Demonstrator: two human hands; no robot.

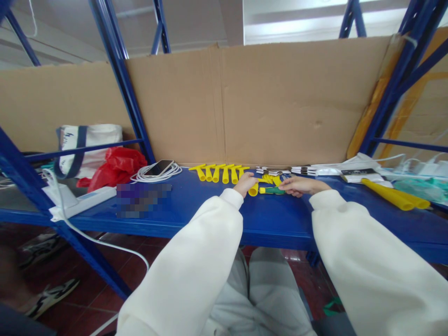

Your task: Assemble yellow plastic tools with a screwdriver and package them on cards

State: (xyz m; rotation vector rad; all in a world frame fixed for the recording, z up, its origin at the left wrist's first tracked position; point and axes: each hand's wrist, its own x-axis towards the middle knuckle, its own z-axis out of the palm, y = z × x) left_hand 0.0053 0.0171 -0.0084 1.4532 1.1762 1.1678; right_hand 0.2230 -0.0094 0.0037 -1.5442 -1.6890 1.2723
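Note:
My left hand (245,184) is closed around a yellow plastic cone-shaped piece (253,190), whose round open end faces me. To its right, my right hand (300,185) has its fingers pinched at the right end of a small green-and-yellow tube-like item (272,190). That item lies level, its yellow end toward the cone piece. Small yellow parts (269,178) lie just behind, between the hands. Left of my left hand, several similar yellow cone pieces (216,174), each with a flat bar on top, stand in a row.
On the blue shelf (196,205), a phone (159,168) rests on a coiled white cable (143,176). A power strip (91,200) and red bag (119,165) are left. Packets (360,175) and long yellow cones (392,196) lie right. Cardboard (280,102) stands behind.

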